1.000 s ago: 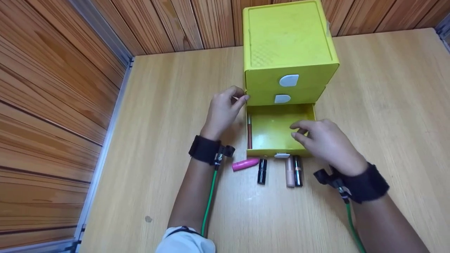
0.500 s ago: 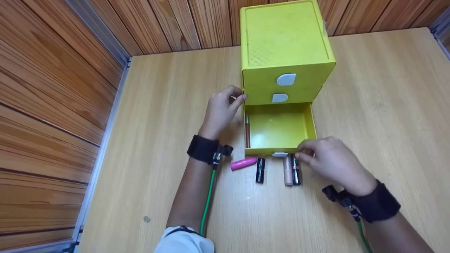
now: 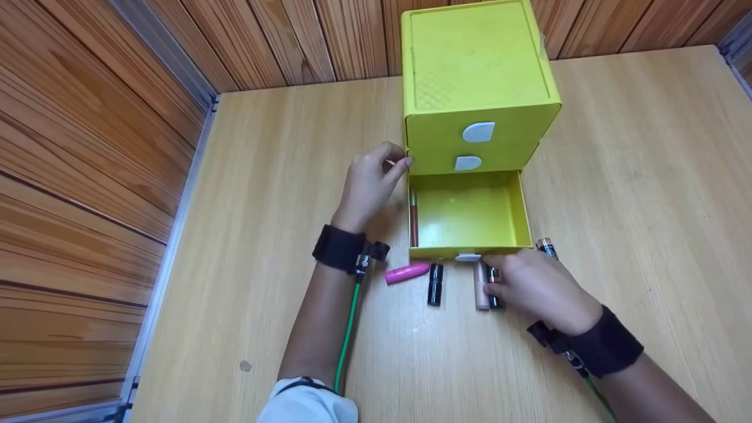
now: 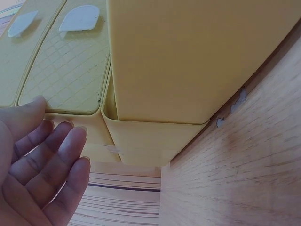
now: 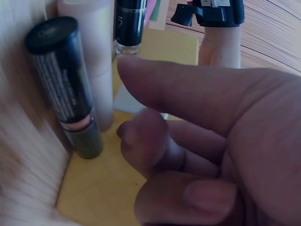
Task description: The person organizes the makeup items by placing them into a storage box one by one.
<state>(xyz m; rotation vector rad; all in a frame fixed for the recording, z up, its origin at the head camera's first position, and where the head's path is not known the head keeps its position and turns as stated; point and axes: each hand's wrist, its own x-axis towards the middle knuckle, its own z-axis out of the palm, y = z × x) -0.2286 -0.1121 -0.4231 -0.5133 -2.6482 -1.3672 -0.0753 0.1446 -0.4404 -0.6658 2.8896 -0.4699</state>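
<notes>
A yellow-green drawer unit [image 3: 482, 59] stands at the back with its bottom drawer [image 3: 464, 220] pulled out. My left hand [image 3: 370, 185] pinches the unit's left front edge, thumb on a drawer front and fingers along the side in the left wrist view. My right hand [image 3: 537, 288] is at the drawer's front right corner, fingers loosely curled around nothing. Its thumb overlaps a black cosmetic tube with a pink band [image 5: 61, 75] in the head view. Beside that tube lies a pale pink tube [image 3: 482, 288]. A slim brown tube [image 3: 413, 220] lies along the drawer's left wall.
A bright pink tube [image 3: 407, 273] and a short black tube [image 3: 435, 285] lie in front of the drawer. Another dark patterned tube [image 3: 546, 247] shows beyond my right hand. Wood-panelled walls [image 3: 88, 147] stand behind and left of the table [image 3: 264, 176].
My right hand moved from over the drawer down to its front right corner, then slightly left over the black tube. The dark patterned tube at right came into view. The left hand stays put.
</notes>
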